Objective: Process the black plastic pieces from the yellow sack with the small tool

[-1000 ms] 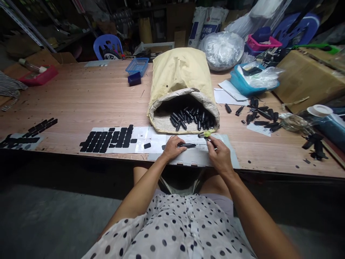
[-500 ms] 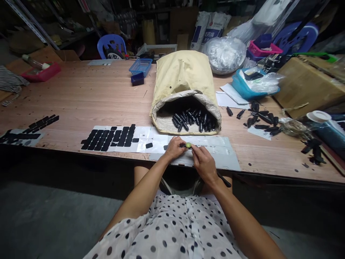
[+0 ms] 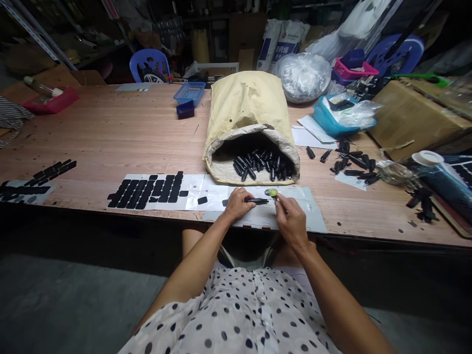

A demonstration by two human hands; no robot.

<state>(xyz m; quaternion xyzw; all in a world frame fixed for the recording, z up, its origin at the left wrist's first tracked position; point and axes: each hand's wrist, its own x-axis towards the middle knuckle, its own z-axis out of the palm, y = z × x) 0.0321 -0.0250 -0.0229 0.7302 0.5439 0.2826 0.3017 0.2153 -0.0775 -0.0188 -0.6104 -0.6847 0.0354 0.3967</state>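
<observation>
My left hand [image 3: 238, 204] is closed on a slim black plastic piece [image 3: 259, 200] that points to the right. My right hand [image 3: 291, 219] pinches a small object with a rounded yellow-green end [image 3: 273, 192], held just right of the black piece and apart from it. Whether it has a handle is hidden by the fingers. Both hands are over a grey sheet [image 3: 313, 216] at the table's front edge. Behind them lies a cream sack [image 3: 247, 98], its mouth facing me, with many glossy black pieces [image 3: 273, 164] inside.
To the left, flat black rounded pieces [image 3: 136, 192] lie in rows on white sheets. More black parts [image 3: 356, 160] are scattered at right, near a turquoise basket [image 3: 324, 118] and a cardboard box [image 3: 416, 118]. Blue baskets [image 3: 190, 91] stand left of the sack.
My right hand has moved right, away from my left hand, taking the yellow-green end off the black piece. A black handle seen behind my right wrist earlier no longer shows. The view has shifted slightly.
</observation>
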